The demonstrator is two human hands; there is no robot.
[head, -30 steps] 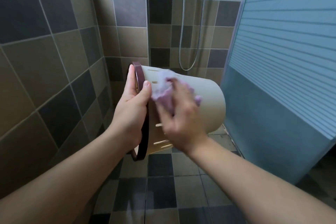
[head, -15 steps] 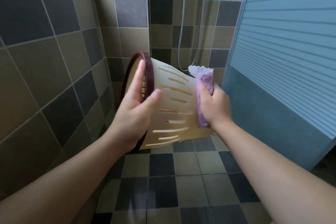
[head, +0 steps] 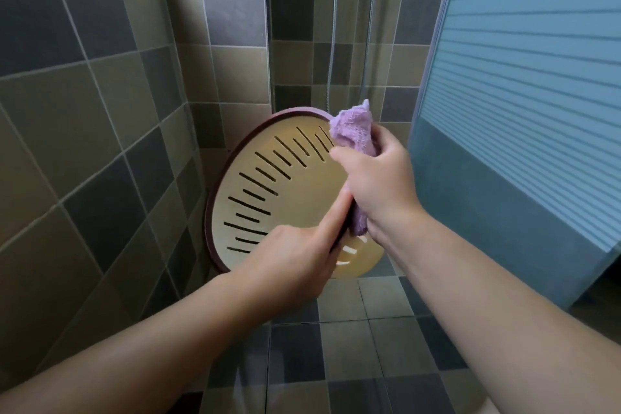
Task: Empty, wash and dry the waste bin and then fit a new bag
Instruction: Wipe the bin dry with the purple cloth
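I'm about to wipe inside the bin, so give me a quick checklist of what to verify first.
1. Left hand grips the bin's rim: ok.
2. Right hand holds the purple cloth: ok.
3. Bin opening faces the camera, inside reachable: ok.
4. Bin emptied, no rubbish visible inside: ok.
5. Inside surface dry: cannot tell.
6. New bag at hand: cannot tell, none in view.

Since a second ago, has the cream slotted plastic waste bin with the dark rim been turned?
Yes. The cream slotted waste bin has been rotated: its open mouth now faces the camera, where earlier it faced the tiled left wall.
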